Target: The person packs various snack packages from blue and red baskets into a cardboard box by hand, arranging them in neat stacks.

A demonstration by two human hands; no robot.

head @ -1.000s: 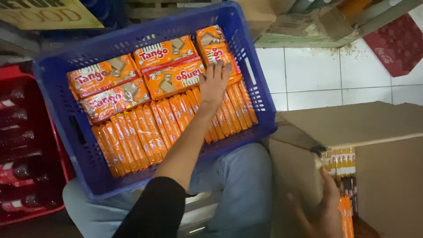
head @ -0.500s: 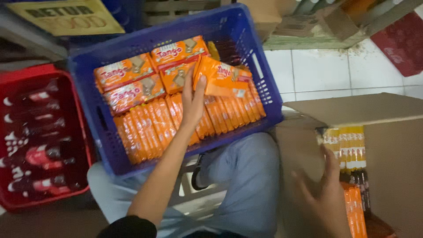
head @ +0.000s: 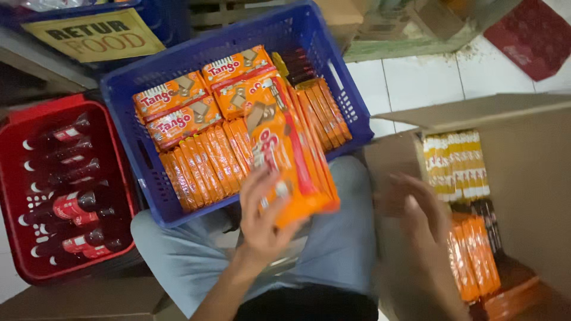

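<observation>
Orange wafer packs [head: 202, 163] fill most of the blue plastic crate [head: 128, 107] resting on the person's lap: a row standing on edge along the near side, a few lying flat at the far left, another row on edge at the far right. Cardboard box [head: 523, 178] at the right holds more stock, with yellow packs [head: 458, 166] standing at the top, dark ones below them, and orange packs [head: 476, 255] stacked lower down. Judging from how things lie, the sorting is well along but not finished, since the crate is nearly full while the box has plenty left in it. Left hand [head: 262, 223] is clamped on a bundle of orange packs [head: 291, 160], fingers curled round its near end, thumb side underneath; the bundle is lifted just above the crate's middle, tilted, its far end over the flat packs. Right hand [head: 416, 205] hangs apart from everything at the box's open edge, fingers spread and loosely open, holding nothing; it is motion-blurred, so whether it brushes the cardboard flap is hard to say. Red crate [head: 18, 196] of dark bottles with red labels sits on the floor at the left, just beside the blue one. White tiled floor [head: 416, 77] shows beyond.
</observation>
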